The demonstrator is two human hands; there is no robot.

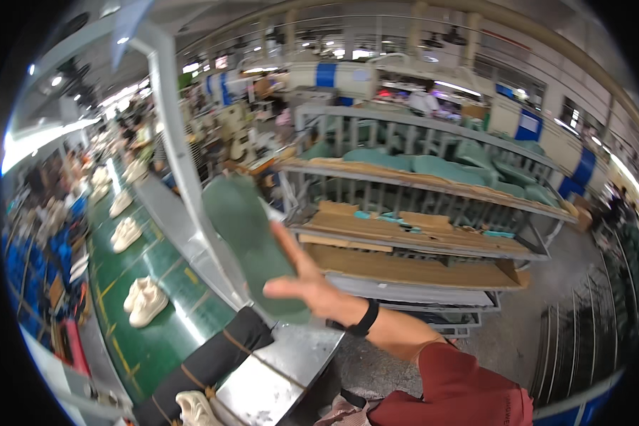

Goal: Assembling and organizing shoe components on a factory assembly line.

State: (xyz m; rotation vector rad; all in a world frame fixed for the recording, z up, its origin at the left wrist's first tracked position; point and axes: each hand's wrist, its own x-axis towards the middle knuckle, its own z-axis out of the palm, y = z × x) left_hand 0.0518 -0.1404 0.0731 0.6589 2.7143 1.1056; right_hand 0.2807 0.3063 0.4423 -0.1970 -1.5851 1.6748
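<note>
My right hand [312,287] reaches in from the lower right, a black band on its wrist. It grips a green shoe last [243,224] near the lower end, with the thumb across the near face. The last is raised upright, and its broad, flat-looking face is turned to me; its edges are slightly blurred. Below it are a metal ledge [263,394] and a black padded roll [213,366] tied with cord. A cream shoe [194,408] shows at the bottom edge beside the ledge. My left hand is out of the picture.
Pairs of cream sneakers [146,301] stand along a green conveyor [184,284] on the left. A grey post [181,142] rises beside it. Ahead, a tiered rack [419,174] holds several green lasts [444,168]. Another rack [589,319] stands at the right.
</note>
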